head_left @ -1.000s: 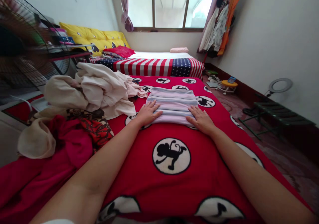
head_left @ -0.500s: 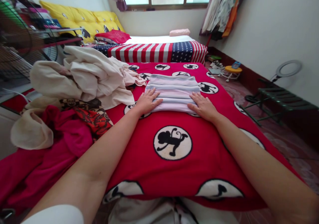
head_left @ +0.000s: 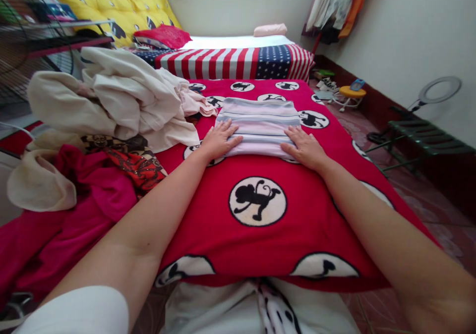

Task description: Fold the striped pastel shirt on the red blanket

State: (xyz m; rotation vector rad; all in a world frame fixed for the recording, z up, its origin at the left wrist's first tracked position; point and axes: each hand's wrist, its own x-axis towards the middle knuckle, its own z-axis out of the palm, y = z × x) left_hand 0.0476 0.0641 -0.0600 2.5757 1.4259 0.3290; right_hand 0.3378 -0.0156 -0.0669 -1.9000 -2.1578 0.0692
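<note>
A folded striped cloth, in pale pink, grey and white with thin dark lines, lies flat on a red blanket patterned with black monkeys in white circles. On its near left corner rests my left hand, palm down with the fingers spread. My right hand lies the same way on the near right corner, fingers stretched over the edge. Neither hand grips the cloth. Whether it is a garment or a towel I cannot tell.
Left of the blanket's middle is a heap of cream cloth, with magenta fabric nearer me. Behind stands a bed with a striped, starred cover. On the right are a green folding stool, a ring light and a yellow stool.
The view has tilted slightly downward, so everything sits a little higher or shifted in the picture. Both hands stay flat on the striped cloth, in nearly the same places.
</note>
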